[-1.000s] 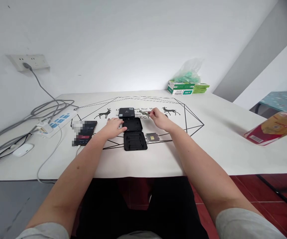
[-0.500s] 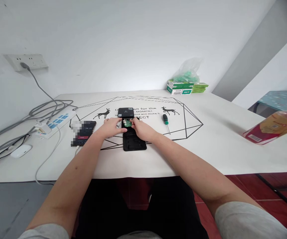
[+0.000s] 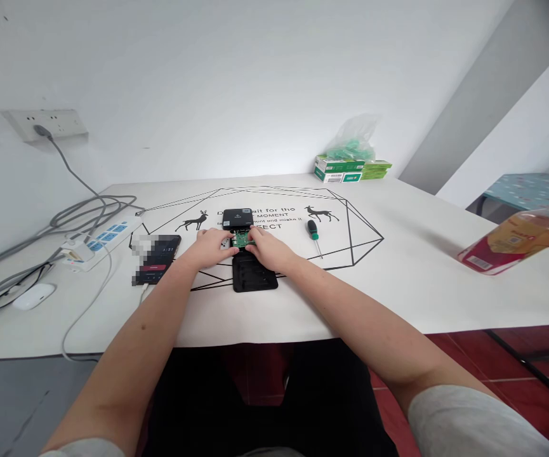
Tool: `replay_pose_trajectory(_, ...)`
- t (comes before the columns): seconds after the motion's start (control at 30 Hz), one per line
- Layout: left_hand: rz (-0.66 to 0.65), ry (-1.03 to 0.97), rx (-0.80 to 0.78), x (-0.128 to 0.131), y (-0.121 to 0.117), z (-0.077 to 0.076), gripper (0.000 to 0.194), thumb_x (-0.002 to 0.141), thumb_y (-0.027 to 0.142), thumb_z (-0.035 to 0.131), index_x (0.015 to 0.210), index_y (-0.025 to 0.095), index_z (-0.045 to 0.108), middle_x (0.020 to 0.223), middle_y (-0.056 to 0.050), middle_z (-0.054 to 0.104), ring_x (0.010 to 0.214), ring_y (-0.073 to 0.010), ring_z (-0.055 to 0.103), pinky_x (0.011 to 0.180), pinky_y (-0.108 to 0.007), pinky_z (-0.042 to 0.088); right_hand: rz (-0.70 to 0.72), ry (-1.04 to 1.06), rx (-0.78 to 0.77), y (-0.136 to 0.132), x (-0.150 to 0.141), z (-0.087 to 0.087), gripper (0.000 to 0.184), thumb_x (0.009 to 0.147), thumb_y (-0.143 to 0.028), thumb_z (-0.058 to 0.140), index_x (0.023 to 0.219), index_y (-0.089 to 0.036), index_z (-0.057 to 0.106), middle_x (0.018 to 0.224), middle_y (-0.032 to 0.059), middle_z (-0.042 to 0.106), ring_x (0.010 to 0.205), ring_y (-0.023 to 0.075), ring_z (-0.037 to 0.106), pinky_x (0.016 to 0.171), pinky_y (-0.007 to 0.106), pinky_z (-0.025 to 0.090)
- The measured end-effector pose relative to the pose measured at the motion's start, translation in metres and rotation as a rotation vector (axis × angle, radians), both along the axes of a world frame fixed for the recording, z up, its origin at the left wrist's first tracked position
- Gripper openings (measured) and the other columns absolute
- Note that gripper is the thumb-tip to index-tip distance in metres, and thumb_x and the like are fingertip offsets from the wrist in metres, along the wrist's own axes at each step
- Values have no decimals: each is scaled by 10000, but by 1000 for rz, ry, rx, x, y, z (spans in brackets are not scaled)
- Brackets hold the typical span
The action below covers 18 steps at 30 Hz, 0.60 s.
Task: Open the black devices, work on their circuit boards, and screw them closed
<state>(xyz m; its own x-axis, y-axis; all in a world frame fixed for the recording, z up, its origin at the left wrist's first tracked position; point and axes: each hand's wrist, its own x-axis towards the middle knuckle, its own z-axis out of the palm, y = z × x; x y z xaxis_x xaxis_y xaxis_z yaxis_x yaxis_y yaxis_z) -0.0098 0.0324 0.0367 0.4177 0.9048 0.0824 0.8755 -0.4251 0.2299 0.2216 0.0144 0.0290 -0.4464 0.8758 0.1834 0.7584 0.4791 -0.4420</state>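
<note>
A small green circuit board (image 3: 240, 239) lies between my two hands, in or over a black casing. My left hand (image 3: 211, 247) grips its left side, with fingers at the far edge and the thumb at the near edge. From the right, my right hand (image 3: 268, 249) has its bent fingers and thumb on the board's other side. Just beyond stands a black box-like part (image 3: 237, 218) with small labels. Nearer to me lies a flat black cover (image 3: 255, 274), inner side up. A silvery piece (image 3: 225, 243) shows partly beside my left fingers.
Right of my hands lies a green-and-black screwdriver (image 3: 313, 231). To the left are a phone (image 3: 162, 257), a power strip (image 3: 112, 238), cables, glasses (image 3: 12, 295) and a white earbud case (image 3: 35, 296). Green-white boxes (image 3: 338, 170) sit at the wall; a bottle (image 3: 516, 241) stands far right.
My right fingers have shifted from over the board to its right side, and more of the green board shows. The whole view has moved slightly.
</note>
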Motion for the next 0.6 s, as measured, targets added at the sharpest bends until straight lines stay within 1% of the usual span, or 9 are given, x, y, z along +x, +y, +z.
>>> replay_pose_trajectory(0.13,-3,0,-7,0,-1,1,574,982,585,564,1400,223,716,1488,-131,725,1443,-394,603,1247,-567,354,-117,-35,-31,1,15,14,255,1044,-366,698,1228,-204,626,1387,157,694,1205,284,699,953,375,547)
replay_pose_trajectory(0.2,0,8,-8,1,-2,1,564,983,571,568,1407,231,716,1501,-124,720,1445,-392,606,1248,-559,360,-182,-42,-71,4,23,18,332,1010,-415,749,1234,-190,650,1315,157,737,1143,280,719,899,352,538)
replay_pose_trajectory(0.27,8,18,-3,1,-2,1,551,984,549,568,1415,239,714,1506,-117,718,1447,-386,608,1253,-549,364,-231,-46,-113,7,29,19,365,974,-439,793,1208,-184,679,1241,140,774,1056,261,732,824,321,518)
replay_pose_trajectory(0.33,15,27,5,1,-2,1,542,988,527,563,1423,239,710,1515,-115,713,1455,-381,604,1257,-541,367,-254,-60,-141,10,31,19,335,946,-435,823,1145,-191,709,1193,117,797,988,236,731,755,291,486)
replay_pose_trajectory(0.4,16,38,8,1,-3,0,539,990,512,558,1430,237,703,1534,-119,698,1467,-378,597,1259,-536,373,-256,-72,-150,11,30,18,271,939,-410,831,1072,-198,728,1154,99,811,971,220,728,727,271,464)
replay_pose_trajectory(0.5,19,50,8,3,-4,0,532,988,490,550,1433,237,694,1546,-123,686,1477,-375,590,1256,-529,387,-251,-66,-142,11,28,16,205,945,-371,824,1021,-200,740,1095,85,823,981,213,729,736,263,462)
replay_pose_trajectory(0.6,19,50,1,4,-5,1,538,987,475,538,1435,215,685,1549,-137,681,1480,-378,586,1262,-540,379,-249,-51,-129,12,27,15,197,932,-346,840,1026,-198,751,1105,82,829,1002,213,731,768,265,477)
